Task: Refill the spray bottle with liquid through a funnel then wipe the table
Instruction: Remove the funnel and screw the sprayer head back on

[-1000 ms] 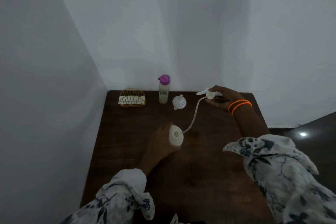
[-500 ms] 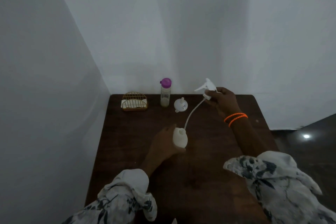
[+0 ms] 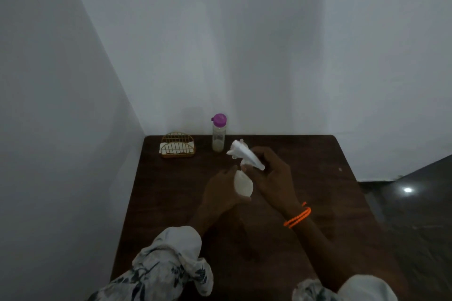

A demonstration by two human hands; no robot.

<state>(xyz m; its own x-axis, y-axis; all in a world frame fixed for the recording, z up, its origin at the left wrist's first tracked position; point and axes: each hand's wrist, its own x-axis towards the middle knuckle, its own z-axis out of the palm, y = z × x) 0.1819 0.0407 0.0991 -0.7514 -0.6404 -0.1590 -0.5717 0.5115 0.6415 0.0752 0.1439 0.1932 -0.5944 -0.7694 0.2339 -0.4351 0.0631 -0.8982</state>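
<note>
My left hand (image 3: pixel 220 194) grips the small white spray bottle (image 3: pixel 242 185) above the middle of the dark wooden table (image 3: pixel 322 178). My right hand (image 3: pixel 275 176) grips the white spray head (image 3: pixel 245 154), which sits tilted right at the bottle's neck. The dip tube is out of sight. A clear bottle with a purple cap (image 3: pixel 219 135), holding pale liquid, stands upright at the table's back edge. The white funnel beside it is mostly hidden behind the spray head.
A gold wire holder with white napkins (image 3: pixel 178 148) stands at the back left corner. Walls close the table in on the left and behind. Dark floor lies to the right, past the table edge.
My right hand has brought the spray head from the back right down to the bottle's neck, and the long tube has slid out of sight. My left hand has tilted the bottle up.
</note>
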